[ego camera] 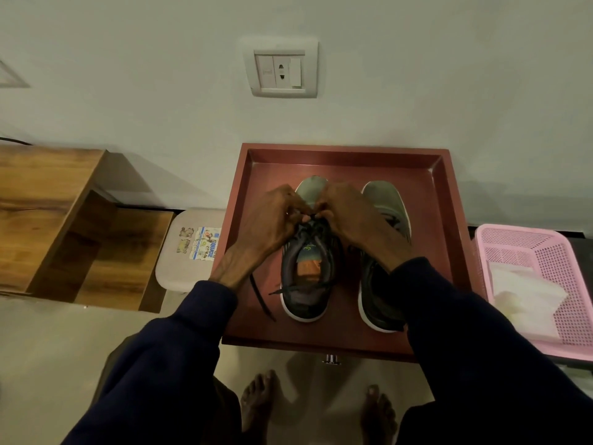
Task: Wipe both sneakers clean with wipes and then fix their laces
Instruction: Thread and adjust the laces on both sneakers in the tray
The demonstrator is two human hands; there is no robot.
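Two grey sneakers with white soles stand side by side, toes toward the wall, in a dark red tray point(446, 200). Over the left sneaker point(306, 284) my left hand point(272, 220) and my right hand point(349, 216) meet above its tongue, and each pinches the black lace point(309, 220) there. One loose lace end point(261, 298) trails onto the tray floor at the shoe's left. My right forearm covers part of the right sneaker point(385, 200). Used white wipes point(519, 297) lie in a pink basket point(545, 242) right of the tray.
A pale wipes pack with a printed label point(192, 245) sits left of the tray. Wooden shelf boxes point(64, 220) stand further left. A wall socket point(282, 70) is above the tray. My bare feet point(260, 403) show on the floor below the tray's front edge.
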